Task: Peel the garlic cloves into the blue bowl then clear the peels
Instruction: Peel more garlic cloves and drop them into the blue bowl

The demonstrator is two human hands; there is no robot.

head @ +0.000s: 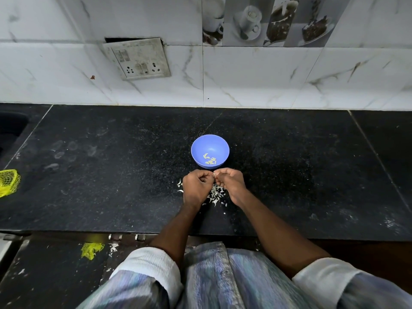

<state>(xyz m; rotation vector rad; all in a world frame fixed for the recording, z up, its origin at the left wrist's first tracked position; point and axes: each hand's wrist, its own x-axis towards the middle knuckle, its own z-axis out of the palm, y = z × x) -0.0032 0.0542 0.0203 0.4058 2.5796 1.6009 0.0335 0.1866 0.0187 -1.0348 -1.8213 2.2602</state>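
Note:
A blue bowl [210, 150] stands on the black counter [111, 175] with several peeled garlic cloves [210, 159] at its bottom. Just in front of it my left hand [197, 187] and my right hand [231, 184] are curled close together, fingertips meeting over a small pale garlic clove [215, 174] that is mostly hidden by the fingers. Under and between the hands lies a heap of white garlic peels [215, 195], with a few flakes scattered to the left and front.
A yellow mesh bag [9, 182] lies at the counter's left edge, and a scrap of yellow mesh [91, 249] is on the floor below. A sink recess [11, 128] sits far left. A tiled wall with a switch plate [138, 60] backs the counter.

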